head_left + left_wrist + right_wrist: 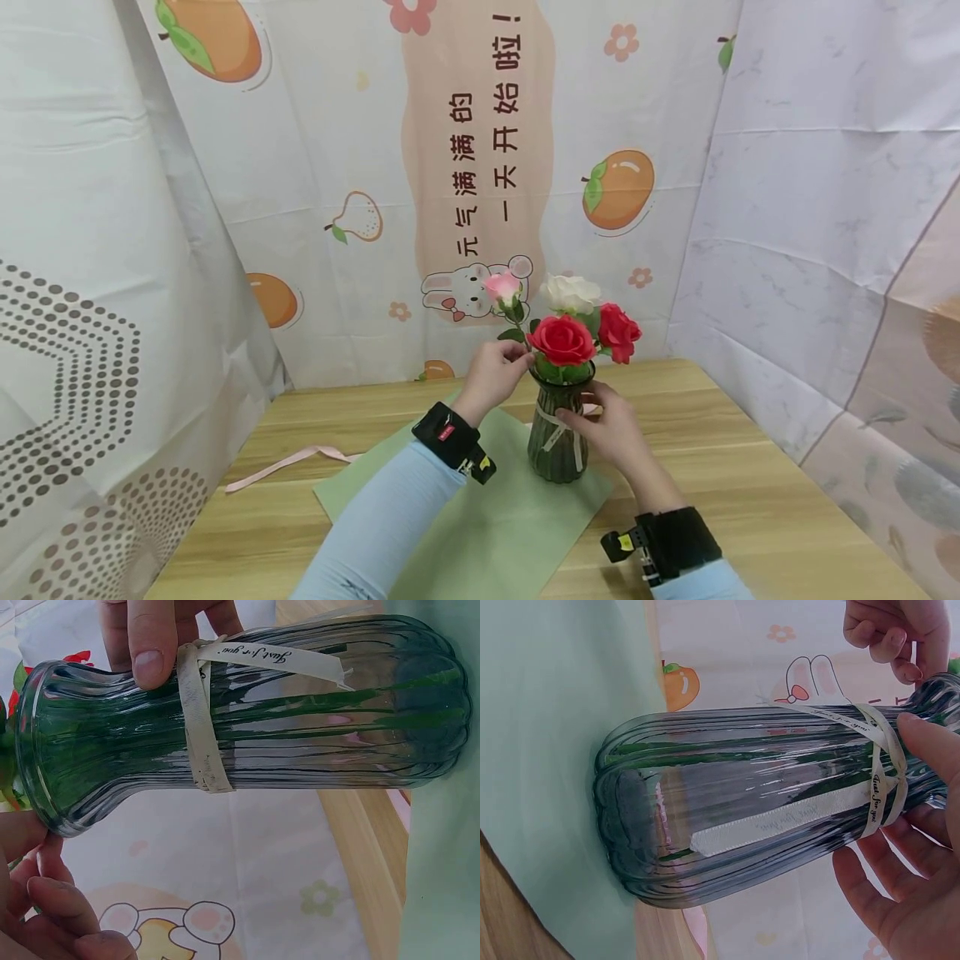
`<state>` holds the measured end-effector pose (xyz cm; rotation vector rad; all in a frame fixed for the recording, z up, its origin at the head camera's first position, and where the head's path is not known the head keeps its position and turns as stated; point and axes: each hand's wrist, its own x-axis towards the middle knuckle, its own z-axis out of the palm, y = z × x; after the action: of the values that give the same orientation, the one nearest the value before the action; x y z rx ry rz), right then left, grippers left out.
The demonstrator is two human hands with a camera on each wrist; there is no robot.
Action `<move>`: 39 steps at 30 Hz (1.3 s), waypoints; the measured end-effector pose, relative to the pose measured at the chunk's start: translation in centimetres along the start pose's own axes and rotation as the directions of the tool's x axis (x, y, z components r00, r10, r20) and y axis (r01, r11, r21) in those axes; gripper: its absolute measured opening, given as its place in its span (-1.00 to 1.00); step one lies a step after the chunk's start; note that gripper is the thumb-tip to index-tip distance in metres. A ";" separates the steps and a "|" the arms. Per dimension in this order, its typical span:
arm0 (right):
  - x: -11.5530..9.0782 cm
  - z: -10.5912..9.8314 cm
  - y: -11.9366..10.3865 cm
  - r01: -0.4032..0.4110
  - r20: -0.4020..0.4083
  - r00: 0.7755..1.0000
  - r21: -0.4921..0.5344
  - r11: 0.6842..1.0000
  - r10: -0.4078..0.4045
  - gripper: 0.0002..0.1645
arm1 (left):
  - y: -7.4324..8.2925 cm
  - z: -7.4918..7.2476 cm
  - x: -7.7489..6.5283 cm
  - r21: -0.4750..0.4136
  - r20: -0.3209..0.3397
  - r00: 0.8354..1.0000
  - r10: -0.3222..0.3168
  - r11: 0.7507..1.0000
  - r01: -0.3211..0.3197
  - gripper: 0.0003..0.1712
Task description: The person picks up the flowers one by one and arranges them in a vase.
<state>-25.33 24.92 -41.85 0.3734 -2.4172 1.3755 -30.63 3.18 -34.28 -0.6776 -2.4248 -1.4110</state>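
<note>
A ribbed green glass vase [557, 442] stands upright on a sheet of green paper [480, 508], with a white ribbon [199, 724] tied round it. Two red roses [562, 340], a white rose [572, 293] and a pink rose [502, 287] rise above its rim. At the rim's left side my left hand [495, 377] pinches the pink rose's stem; its fingertips partly hide the stem. My right hand [611, 425] holds the vase below its neck from the right, thumb in front and fingers behind. Green stems show through the glass in both wrist views.
A pink ribbon [294, 465] lies on the wooden table [217, 533], left of the paper. Behind the table hangs a printed cloth [337, 150], with further cloths at the left [75, 167] and right [810, 208].
</note>
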 end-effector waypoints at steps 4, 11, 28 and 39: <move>0.0 0.0 0.1 -0.002 0.000 1.000 -0.003 1.000 0.002 -0.22 | -0.1 0.1 0.0 -0.024 -0.008 1.000 -0.029 0.999 0.029 -0.79; -0.1 -0.1 0.0 0.000 0.000 1.000 -0.006 1.000 0.000 -0.22 | 0.2 0.0 0.3 -0.068 -0.054 0.996 -0.071 0.995 0.067 -0.76; -0.1 0.0 0.0 -0.019 0.003 1.000 -0.010 1.000 0.019 -0.20 | -0.1 0.7 0.9 -0.103 -0.098 0.990 -0.101 0.990 0.091 -0.76; 0.0 0.0 0.0 -0.014 -0.003 1.000 -0.004 1.000 0.014 -0.21 | 0.2 0.9 1.1 -0.126 -0.089 0.991 -0.104 0.988 0.093 -0.76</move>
<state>-25.31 24.93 -41.85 0.3544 -2.4245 1.3757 -31.46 4.30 -34.13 -0.5094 -2.3424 -1.6030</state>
